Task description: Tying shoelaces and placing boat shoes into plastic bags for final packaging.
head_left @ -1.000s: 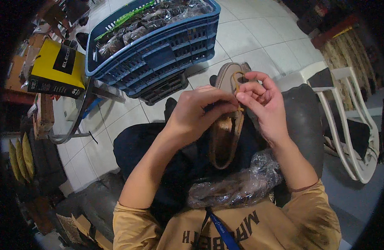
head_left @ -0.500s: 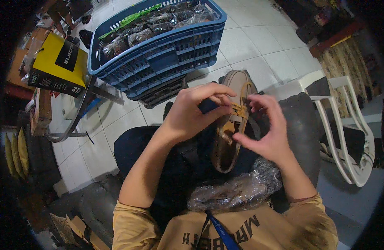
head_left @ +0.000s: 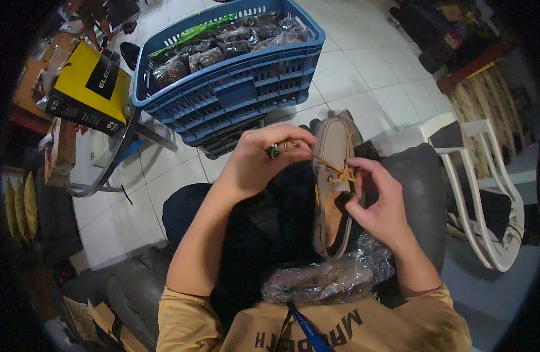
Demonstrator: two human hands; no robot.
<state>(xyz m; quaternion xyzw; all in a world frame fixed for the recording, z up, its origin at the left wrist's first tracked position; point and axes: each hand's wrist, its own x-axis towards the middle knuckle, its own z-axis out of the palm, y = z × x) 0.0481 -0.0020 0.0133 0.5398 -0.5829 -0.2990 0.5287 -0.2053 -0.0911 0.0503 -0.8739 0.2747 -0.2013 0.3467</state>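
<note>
A beige boat shoe (head_left: 333,144) rests over my lap, toe pointing away, with a tan insole showing in its opening. A yellow shoelace (head_left: 344,175) is knotted across its front. My left hand (head_left: 264,158) is closed left of the shoe and draws one lace end out taut. A small dark, shiny thing (head_left: 274,151) also shows among its fingers; I cannot make out what it is. At the right side of the knot, my right hand (head_left: 378,196) pinches the lace between finger and thumb. Nearer my body lies a clear plastic-wrapped bundle (head_left: 320,281), seemingly with footwear inside.
A blue plastic crate (head_left: 235,94) full of plastic-wrapped items stands ahead on the tiled floor. To its left is a yellow and black box (head_left: 94,85) by a metal-legged stand (head_left: 114,158). A white plastic chair (head_left: 475,193) stands at right, beside dark grey padded seating (head_left: 419,193).
My left hand has moved left of the shoe, stretching the lace. My right fingers have closed in on the knot. The shoe sits slightly lower and further right in view.
</note>
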